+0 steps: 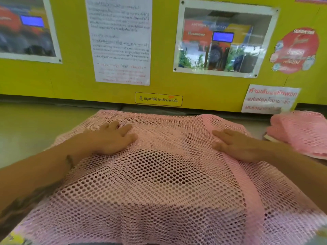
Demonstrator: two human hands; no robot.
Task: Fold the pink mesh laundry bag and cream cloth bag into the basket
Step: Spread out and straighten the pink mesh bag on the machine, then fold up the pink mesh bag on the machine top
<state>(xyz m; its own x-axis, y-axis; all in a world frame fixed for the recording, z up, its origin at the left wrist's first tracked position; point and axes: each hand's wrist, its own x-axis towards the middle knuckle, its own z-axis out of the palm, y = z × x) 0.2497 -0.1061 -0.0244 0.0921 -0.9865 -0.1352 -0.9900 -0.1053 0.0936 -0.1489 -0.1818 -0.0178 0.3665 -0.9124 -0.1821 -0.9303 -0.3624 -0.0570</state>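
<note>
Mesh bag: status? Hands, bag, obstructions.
Left hand and right hand open, palms flat on mesh bag. Bag spread on counter, unfolded. Second pink mesh piece at right; basket, cloth bag not visible.
</note>
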